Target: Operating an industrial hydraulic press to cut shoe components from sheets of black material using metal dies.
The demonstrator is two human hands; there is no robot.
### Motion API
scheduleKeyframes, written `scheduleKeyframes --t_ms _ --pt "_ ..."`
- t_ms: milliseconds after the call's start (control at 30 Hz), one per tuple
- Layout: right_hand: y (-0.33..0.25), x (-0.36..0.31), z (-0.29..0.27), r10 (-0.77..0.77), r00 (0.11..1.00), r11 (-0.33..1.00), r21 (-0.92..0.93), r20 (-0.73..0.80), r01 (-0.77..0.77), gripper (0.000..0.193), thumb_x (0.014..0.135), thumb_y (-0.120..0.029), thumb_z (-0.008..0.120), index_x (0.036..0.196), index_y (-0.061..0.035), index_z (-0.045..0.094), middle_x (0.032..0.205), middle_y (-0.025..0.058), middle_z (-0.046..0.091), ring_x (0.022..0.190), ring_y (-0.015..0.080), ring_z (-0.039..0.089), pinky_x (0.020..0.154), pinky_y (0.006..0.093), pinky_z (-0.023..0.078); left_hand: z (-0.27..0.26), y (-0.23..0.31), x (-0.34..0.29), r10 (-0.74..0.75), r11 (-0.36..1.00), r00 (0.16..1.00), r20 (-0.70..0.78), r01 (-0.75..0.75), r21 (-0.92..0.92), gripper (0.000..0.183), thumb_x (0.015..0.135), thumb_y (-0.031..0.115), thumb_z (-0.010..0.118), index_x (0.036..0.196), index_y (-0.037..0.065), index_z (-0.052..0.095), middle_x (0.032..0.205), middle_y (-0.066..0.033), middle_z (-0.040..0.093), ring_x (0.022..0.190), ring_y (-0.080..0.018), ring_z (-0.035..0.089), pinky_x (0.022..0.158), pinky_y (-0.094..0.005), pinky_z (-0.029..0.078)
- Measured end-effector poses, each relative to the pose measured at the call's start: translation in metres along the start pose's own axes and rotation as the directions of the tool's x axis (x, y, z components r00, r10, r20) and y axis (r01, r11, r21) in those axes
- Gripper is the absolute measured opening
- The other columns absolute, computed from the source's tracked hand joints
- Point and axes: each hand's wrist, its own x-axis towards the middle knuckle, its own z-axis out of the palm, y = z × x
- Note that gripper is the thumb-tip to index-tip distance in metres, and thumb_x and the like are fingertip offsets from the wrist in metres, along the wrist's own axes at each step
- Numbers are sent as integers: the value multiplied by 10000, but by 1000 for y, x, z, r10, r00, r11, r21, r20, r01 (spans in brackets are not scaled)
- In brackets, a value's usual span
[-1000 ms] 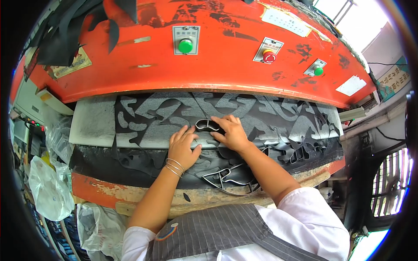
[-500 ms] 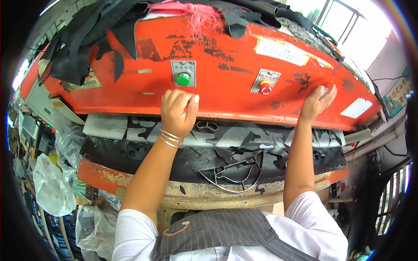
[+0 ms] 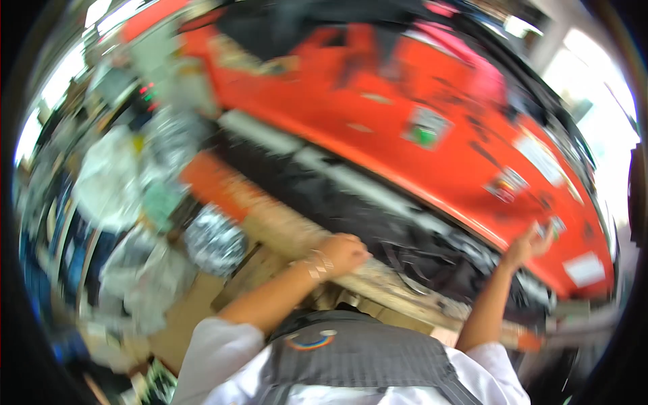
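My left hand (image 3: 343, 254), with thin bangles at the wrist, is curled closed over the worn wooden front edge (image 3: 300, 237) of the red machine's bed. Motion blur hides whether anything is in it. At the right end of the red panel (image 3: 378, 135), my right hand (image 3: 528, 246) has its fingers apart, beside a green button (image 3: 556, 228) at their tips. To the right of my left hand, a metal cutting die (image 3: 399, 270) lies on the black material (image 3: 283, 179), its outline smeared.
Another green button (image 3: 425, 136) and a red button (image 3: 505, 191) sit on the panel. Black sheets (image 3: 270, 27) and pink material (image 3: 466, 57) lie on top. Plastic bags (image 3: 111, 182) and a shiny clear bundle (image 3: 214, 239) are at left.
The view has swung left, tilting the machine. My left hand has come down from near the middle green button to the bed's front edge. My right hand remains by the right end of the panel.
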Motion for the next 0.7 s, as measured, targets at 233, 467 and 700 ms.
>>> scheduleKeyframes --t_ms 233,467,700 --pt "-12 -84 8 165 787 948 124 595 -293 480 947 -320 580 1252 49 552 1262 190 581 1139 282 563 981 354 433 89 42 -44 18 977 984 -178 21 214 228 659 223 584 660 21 690 782 -158 663 847 -319 629 769 -446 502" --pt "10 -123 51 136 506 989 -145 852 -22 644 915 -482 564 1230 80 553 1219 236 596 1136 339 566 973 377 420 93 46 -75 58 934 990 -125 -10 358 256 658 270 577 696 64 724 841 -97 699 913 -250 637 789 -380 506" --pt "18 -126 41 -82 424 974 -18 902 226 514 891 -280 648 1249 71 532 1236 220 592 1143 331 568 993 390 415 90 53 -115 147 951 986 -82 -118 287 215 631 270 597 655 91 715 822 -68 697 897 -245 646 751 -381 515"
